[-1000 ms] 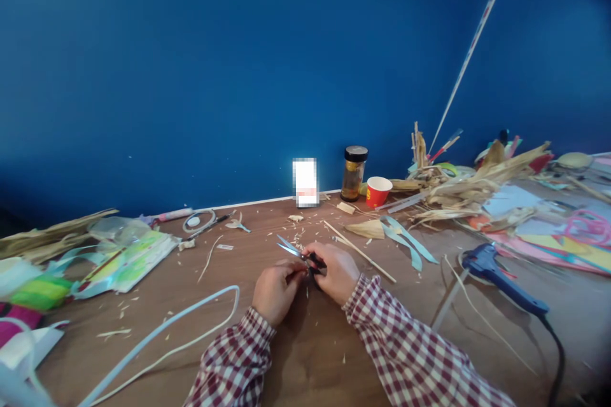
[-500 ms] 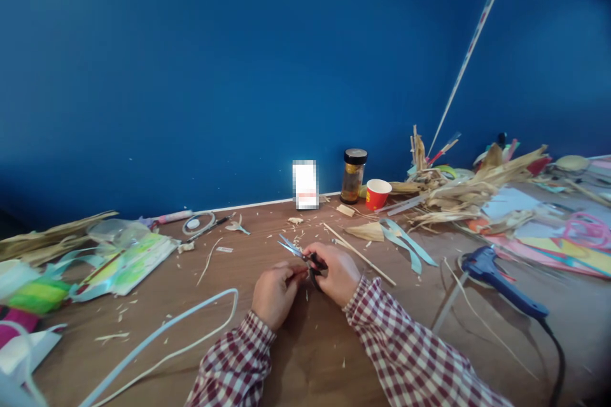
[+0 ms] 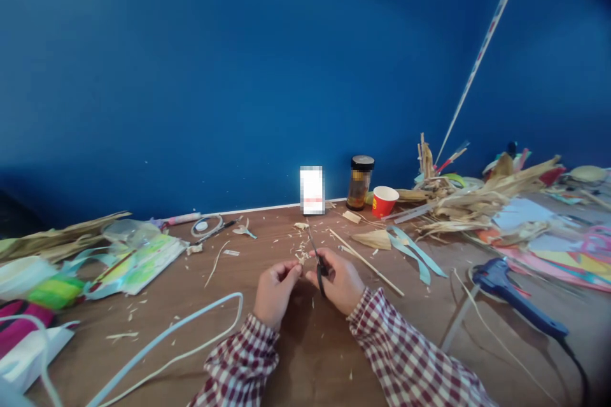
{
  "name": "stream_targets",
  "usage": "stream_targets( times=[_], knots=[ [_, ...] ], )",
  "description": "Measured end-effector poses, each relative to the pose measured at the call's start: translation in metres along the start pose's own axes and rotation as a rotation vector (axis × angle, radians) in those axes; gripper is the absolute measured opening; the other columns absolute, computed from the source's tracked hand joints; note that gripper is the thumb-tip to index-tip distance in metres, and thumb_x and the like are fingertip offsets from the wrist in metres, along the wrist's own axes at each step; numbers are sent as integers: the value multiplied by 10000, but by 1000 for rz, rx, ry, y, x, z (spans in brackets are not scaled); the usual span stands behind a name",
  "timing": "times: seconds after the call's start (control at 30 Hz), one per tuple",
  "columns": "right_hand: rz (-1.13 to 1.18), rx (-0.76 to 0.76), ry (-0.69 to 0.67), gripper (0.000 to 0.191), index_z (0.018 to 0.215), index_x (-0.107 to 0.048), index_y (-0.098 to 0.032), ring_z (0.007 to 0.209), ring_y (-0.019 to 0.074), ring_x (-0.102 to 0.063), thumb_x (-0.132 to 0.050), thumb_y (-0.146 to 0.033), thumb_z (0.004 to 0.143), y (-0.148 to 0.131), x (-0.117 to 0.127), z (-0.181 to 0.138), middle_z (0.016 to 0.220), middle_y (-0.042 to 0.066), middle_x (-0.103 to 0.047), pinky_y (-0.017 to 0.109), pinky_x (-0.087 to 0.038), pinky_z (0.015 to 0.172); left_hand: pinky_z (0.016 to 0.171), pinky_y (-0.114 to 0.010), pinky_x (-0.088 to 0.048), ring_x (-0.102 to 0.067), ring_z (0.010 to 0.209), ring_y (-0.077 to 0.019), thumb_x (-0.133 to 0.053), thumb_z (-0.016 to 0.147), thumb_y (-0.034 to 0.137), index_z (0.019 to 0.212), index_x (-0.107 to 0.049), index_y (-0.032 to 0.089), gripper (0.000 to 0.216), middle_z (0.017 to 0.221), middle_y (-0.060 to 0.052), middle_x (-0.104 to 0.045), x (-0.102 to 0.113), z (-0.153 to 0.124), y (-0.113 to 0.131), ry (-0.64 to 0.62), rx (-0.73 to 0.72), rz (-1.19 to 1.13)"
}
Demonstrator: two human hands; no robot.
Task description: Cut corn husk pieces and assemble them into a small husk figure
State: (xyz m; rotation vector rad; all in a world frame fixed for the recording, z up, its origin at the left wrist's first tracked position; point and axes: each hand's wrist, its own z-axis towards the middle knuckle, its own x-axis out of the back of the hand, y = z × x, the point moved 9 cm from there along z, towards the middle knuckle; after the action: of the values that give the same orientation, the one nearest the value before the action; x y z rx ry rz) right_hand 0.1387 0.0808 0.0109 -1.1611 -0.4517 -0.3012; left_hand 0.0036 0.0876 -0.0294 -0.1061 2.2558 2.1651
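Note:
My right hand point(image 3: 342, 283) grips a pair of dark-handled scissors point(image 3: 321, 265), their thin blades pointing away from me and looking nearly closed. To its left, my left hand point(image 3: 275, 296) pinches thumb and forefinger together. A small pale bit shows at those fingertips, too small to name. The two hands are close together, slightly apart, over the brown table. Just beyond the fingers lie pale scraps point(image 3: 301, 248). A thin stick point(image 3: 367, 264) lies to the right of the scissors, near a piece of dry husk point(image 3: 372, 240) and a light blue ribbon point(image 3: 417, 254).
At the back stand a lidded jar point(image 3: 360, 184), a red paper cup point(image 3: 384, 202) and a bright blurred-out rectangle point(image 3: 312, 191). Dry husks point(image 3: 470, 203) and a blue glue gun point(image 3: 518, 296) are at right. A white cable point(image 3: 167, 324) loops at left, near a green-painted sheet point(image 3: 155, 261).
The scissors have swung from pointing up-left across the left fingertips to pointing straight away. My hands have drawn slightly apart. The whole view has shifted a little.

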Motion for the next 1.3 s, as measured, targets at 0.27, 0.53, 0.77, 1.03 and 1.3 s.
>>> stream_targets(
  times=[0.27, 0.53, 0.77, 1.03, 1.3],
  knots=[
    [-188, 53, -118, 221, 885, -547, -210, 647, 131, -475, -577, -354, 720, -10, -19, -9, 686, -17, -542, 232, -353, 579, 515, -163, -458, -537, 528, -74, -683, 623, 202, 754, -635, 139, 153, 657, -16, -614, 1, -6, -13, 67, 260, -475],
    [-245, 56, -124, 199, 844, -530, -211, 659, 134, -475, -573, -363, 723, -9, -23, -10, 684, -18, -540, 227, -324, 585, 550, -179, -462, -558, 555, -83, -631, 662, 196, 747, -615, 136, 106, 657, -9, -620, 3, -7, -11, 132, 228, -425],
    [-276, 37, -136, 204, 832, -533, -217, 640, 130, -482, -561, -392, 731, -5, -26, -11, 678, -17, -550, 216, -309, 561, 517, -172, -449, -554, 527, -76, -659, 638, 216, 762, -613, 138, 154, 631, 4, -616, -1, -9, -19, 131, 251, -498],
    [-252, 35, -130, 204, 862, -555, -220, 643, 131, -504, -559, -380, 736, -8, -27, -11, 697, -13, -577, 213, -326, 559, 469, -176, -433, -558, 524, -87, -678, 620, 192, 763, -614, 140, 165, 633, 3, -624, -4, -12, -19, 144, 280, -589],
    [-171, 15, -156, 194, 865, -574, -221, 630, 126, -529, -531, -377, 759, -8, -29, -11, 697, -14, -600, 206, -349, 556, 454, -187, -433, -559, 534, -100, -651, 646, 228, 752, -598, 157, 139, 639, -3, -613, -3, -10, -18, 131, 248, -520]
  ],
)
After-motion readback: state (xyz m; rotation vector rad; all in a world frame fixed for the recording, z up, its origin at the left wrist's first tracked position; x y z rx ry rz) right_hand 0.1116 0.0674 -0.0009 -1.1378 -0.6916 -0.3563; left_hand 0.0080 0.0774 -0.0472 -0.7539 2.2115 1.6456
